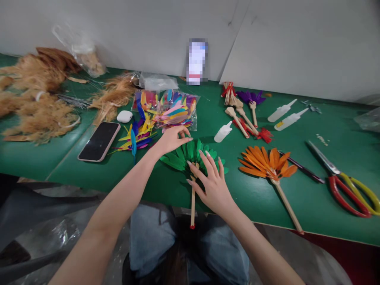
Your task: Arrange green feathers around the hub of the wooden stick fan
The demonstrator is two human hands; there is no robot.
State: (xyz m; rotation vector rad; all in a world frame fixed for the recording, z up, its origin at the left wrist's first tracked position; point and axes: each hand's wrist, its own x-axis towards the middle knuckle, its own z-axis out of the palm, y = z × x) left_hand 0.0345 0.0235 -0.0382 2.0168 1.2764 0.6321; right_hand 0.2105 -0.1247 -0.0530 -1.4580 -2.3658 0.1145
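Observation:
A green feather fan (191,152) lies on the table in front of me, its wooden handle (192,204) reaching past the near edge and ending in a red tip. My right hand (213,180) rests over the fan's centre and right-hand feathers, fingers spread, covering part of them. At the upper left of the feathers is my left hand (175,139), fingers loosely curved with a gap to the thumb; nothing shows between them. Just behind the fan lies a white glue bottle (222,132). To the right is an orange feather fan (268,163) with a wooden handle.
Red-and-yellow-handled scissors (341,180) and a dark pen (305,168) lie right. Behind are two glue bottles (286,114) and a purple feather fan (252,101). Bagged coloured feathers (178,109), loose feathers (138,136), a phone (99,141) and tan plumes (38,111) lie left.

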